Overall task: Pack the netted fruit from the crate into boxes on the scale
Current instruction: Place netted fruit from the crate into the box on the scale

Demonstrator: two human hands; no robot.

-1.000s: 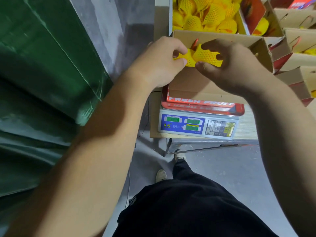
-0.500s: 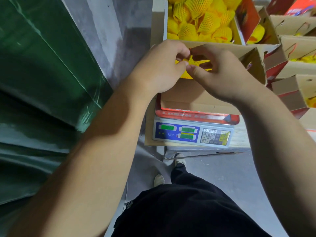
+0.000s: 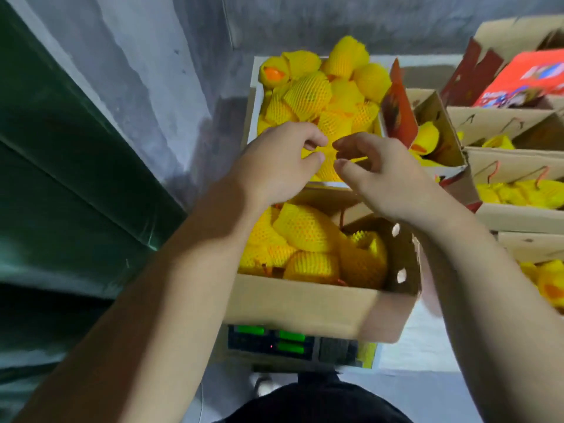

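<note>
Netted fruit [image 3: 306,227]: about five visible in one box [image 3: 305,303], two hands above.
</note>
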